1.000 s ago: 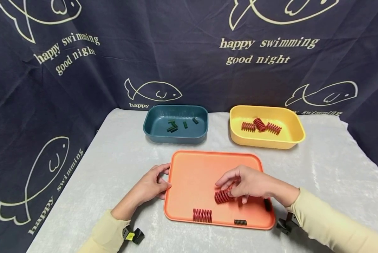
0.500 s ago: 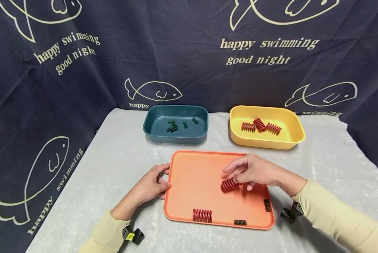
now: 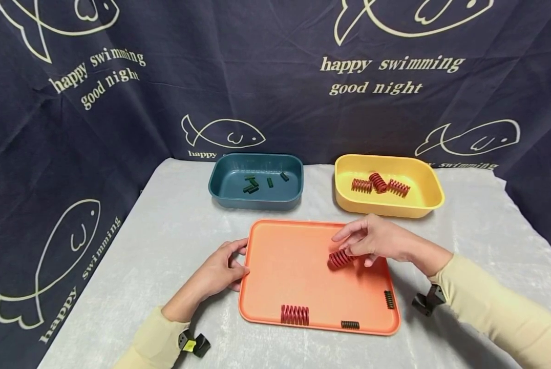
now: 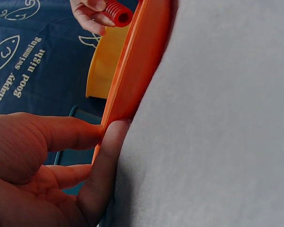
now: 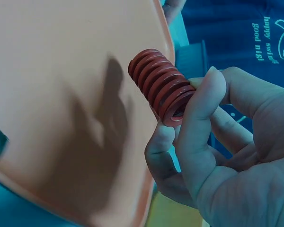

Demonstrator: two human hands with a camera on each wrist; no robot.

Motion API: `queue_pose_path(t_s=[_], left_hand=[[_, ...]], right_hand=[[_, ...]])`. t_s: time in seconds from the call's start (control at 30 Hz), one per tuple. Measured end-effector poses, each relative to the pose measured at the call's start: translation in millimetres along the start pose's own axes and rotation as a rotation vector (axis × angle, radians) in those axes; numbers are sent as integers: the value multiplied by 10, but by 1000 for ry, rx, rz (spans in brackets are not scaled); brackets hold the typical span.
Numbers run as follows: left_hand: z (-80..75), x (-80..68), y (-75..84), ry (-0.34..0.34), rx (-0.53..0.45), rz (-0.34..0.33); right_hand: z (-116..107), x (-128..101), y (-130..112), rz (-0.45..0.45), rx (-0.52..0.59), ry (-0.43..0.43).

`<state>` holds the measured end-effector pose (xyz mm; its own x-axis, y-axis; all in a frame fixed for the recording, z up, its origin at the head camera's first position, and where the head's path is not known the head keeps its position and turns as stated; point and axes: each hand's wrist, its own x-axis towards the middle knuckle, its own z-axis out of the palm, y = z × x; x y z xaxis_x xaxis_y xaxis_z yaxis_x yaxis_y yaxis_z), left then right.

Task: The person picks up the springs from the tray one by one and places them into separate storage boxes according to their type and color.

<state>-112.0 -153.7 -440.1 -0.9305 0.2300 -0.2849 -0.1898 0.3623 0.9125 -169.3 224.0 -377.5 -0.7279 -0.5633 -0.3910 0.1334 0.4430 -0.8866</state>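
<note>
My right hand (image 3: pixel 379 239) pinches one end of a red coil spring (image 3: pixel 340 259) between thumb and fingers, over the right part of the orange tray (image 3: pixel 294 266). The right wrist view shows that spring (image 5: pixel 162 85) tilted, its shadow falling on the tray. At the tray's left edge my left hand (image 3: pixel 218 267) grips the rim; in the left wrist view a finger (image 4: pixel 106 161) lies under the rim. Another red spring (image 3: pixel 295 314) lies by the tray's near edge. Two small dark springs lie on the tray, one near the front (image 3: pixel 350 324), one at the right side (image 3: pixel 389 299).
Behind the tray stand a blue bin (image 3: pixel 257 202) with several small green springs (image 3: pixel 253 182) and a yellow bin (image 3: pixel 386 207) with three red springs (image 3: pixel 378 182). A grey cloth (image 3: pixel 178 215) covers the table. A dark curtain (image 3: pixel 284 77) hangs at the back.
My right hand has moved away from me and slightly right with the red spring, and the small dark spring at the tray's right side shows fully. The left hand has stayed put.
</note>
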Motion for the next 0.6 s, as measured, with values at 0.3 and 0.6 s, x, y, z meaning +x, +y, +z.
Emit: queue_pose_path(t_s=[0.3,0.6], left_hand=[[11,3,-15,10,-1,-7],[21,15,-32,7,-6,-4]], right_hand=[[-343,1,-301,11,-70,107],[-770,37,-581,1,-121,255]])
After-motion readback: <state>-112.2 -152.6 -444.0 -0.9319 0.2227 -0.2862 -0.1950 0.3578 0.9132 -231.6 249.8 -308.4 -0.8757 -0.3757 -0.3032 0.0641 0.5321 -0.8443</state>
